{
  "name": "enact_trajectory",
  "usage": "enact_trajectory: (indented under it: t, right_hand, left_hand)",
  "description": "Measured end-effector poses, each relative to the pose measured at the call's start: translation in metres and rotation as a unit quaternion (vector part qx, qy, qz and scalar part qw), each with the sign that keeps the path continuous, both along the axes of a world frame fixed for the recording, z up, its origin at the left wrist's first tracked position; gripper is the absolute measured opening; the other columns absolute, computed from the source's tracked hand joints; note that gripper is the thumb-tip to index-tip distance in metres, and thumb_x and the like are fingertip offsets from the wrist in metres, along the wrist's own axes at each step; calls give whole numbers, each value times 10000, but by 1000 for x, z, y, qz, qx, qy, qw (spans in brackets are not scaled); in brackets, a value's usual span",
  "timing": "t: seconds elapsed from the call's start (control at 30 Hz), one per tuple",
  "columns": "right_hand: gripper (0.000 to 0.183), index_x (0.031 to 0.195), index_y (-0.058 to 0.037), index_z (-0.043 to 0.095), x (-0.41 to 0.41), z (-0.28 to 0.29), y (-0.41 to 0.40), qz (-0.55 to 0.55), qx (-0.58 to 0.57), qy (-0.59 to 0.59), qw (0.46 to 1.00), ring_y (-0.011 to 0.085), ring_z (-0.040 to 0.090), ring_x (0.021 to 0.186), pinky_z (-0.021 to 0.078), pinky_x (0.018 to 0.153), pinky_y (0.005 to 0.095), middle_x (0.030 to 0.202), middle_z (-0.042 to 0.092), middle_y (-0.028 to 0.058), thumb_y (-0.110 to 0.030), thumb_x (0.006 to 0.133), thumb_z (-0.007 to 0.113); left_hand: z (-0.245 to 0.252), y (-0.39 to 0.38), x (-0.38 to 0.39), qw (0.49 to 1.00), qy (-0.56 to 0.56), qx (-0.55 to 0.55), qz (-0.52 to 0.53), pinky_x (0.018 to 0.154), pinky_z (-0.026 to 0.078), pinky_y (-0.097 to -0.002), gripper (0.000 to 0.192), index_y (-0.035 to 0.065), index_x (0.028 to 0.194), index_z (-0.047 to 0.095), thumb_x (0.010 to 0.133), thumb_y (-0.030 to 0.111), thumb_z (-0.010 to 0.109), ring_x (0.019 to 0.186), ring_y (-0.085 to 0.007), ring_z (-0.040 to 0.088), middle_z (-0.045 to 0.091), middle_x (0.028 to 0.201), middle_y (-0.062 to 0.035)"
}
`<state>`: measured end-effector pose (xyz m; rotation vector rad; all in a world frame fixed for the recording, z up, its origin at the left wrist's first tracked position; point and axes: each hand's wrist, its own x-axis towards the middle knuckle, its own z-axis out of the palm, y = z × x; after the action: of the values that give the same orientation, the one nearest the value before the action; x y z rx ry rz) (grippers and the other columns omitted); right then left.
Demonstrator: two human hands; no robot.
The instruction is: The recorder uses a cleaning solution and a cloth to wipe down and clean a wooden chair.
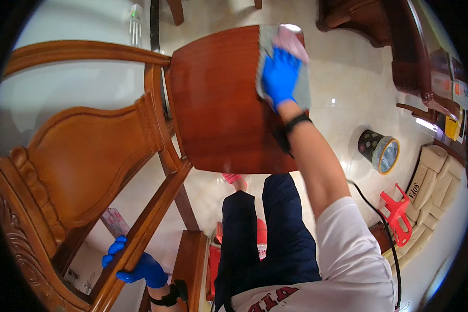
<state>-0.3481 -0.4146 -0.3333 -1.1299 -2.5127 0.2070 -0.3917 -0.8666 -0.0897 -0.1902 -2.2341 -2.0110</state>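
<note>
My right hand (282, 76), in a blue glove, lies over a grey cloth (266, 41) with a scalloped edge. The cloth is spread on the far right side of the reddish wooden seat (218, 105) of a chair. Pink cloth (290, 41) bunches at my fingertips; whether it is a second cloth or the grey one's other face, I cannot tell. On the left, my gloved left hand (140, 269) grips the wooden side post (152, 222) of the chair's back. A carved back panel (89, 167) stands beyond that post.
A patterned waste bin (370, 146) with a plastic liner is on the tiled floor at right. Near it are a red plastic stool (399, 214) and a beige cushioned seat (429, 195). Dark wooden furniture (409, 50) stands upper right. A black cable (388, 230) runs by my right arm.
</note>
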Motion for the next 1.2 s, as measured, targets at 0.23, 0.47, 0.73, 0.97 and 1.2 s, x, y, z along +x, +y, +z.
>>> enact_trajectory:
  t: [0.23,0.47,0.73,0.97,1.2]
  right_hand:
    - [400,1250,-59,382,-9,44,-210,290,-294,90,907,196,373,1181,247,1008,321,1304,374,104,-195,875,372]
    - [452,1274,-184,377,96,80,-119,174,-392,-86,899,290,266,1246,234,983,454,1340,318,89,-329,846,405]
    - [520,1293,-50,320,-30,11,31,32,-15,-35,999,317,213,1264,145,1022,475,1363,252,162,-300,845,405]
    - [395,1139,-132,514,176,10,-145,403,-310,-213,834,315,356,1168,235,962,510,1214,458,82,-351,818,446]
    - [527,1290,-42,316,-69,28,-53,176,-133,-60,974,306,232,1255,119,1026,471,1349,281,145,-296,838,413]
  left_hand:
    - [6,-17,-3,999,5,-37,9,869,352,-406,472,111,985,410,791,542,409,865,-230,462,485,866,-85]
    - [5,-33,-1,999,-39,-5,20,899,343,-403,436,130,959,420,783,529,419,915,-243,451,482,877,-65]
    - [5,-6,6,998,-58,-28,19,917,349,-409,462,100,1019,435,825,517,383,961,-266,480,522,959,-115]
    - [8,23,10,987,-78,-17,140,858,366,-373,510,66,993,379,797,535,421,889,-268,470,498,922,-110]
    - [-4,-6,11,990,28,-91,103,768,428,-396,594,64,1107,367,800,574,373,800,-261,527,529,918,-128]
